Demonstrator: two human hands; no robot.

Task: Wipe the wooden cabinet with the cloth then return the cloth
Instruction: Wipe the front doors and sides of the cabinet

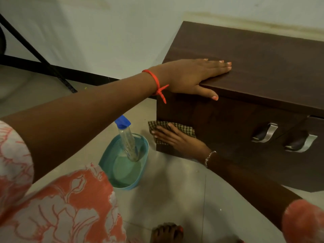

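Right hand flat, pressing checked cloth — long axis level — on cabinet front, left hand spread empty on top

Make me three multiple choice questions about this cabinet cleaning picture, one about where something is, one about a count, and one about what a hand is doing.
1. Where is the spray bottle?
A. On top of the cabinet
B. Standing in the blue basket on the floor
C. In a hand

2. How many metal handles show on the cabinet front?
A. Two
B. Four
C. None

3. What is the right hand doing?
A. Hanging free
B. Pulling a drawer
C. Pressing the cloth flat on the cabinet front

Answers: 1 B, the bottle leans inside the basket. 2 A, two handles sit side by side. 3 C, its fingers lie spread over the checked cloth, while the left hand rests on top.
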